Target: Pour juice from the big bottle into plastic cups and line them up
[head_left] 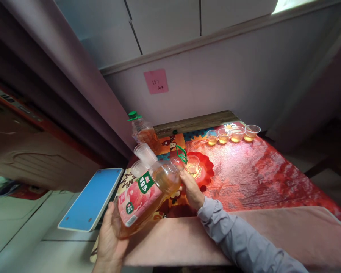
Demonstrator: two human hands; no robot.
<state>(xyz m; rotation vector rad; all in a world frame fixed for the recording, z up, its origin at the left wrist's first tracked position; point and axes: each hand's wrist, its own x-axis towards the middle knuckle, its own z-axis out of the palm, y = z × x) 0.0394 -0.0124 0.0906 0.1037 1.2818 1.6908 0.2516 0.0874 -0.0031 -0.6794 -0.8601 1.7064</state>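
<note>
A large juice bottle point(139, 201) with a pink and green label is tilted, its neck pointing up and right toward a red scalloped dish point(207, 168). My left hand point(110, 235) grips the bottle's base. Near its neck, my right hand point(191, 187) holds the bottle from the side, beside the green carrying ring point(181, 153). A clear plastic cup point(192, 163) stands in the red dish, just past the bottle's mouth, with yellowish liquid in it. Whether liquid is flowing is hard to make out.
Several clear cups of yellow liquid point(235, 135) line the table's far right edge. Behind the held bottle are stacked empty cups point(144, 153) and a second bottle point(144, 132) with a green cap. A blue stool point(92, 199) stands left; a pink cloth point(182, 242) covers the table's near edge.
</note>
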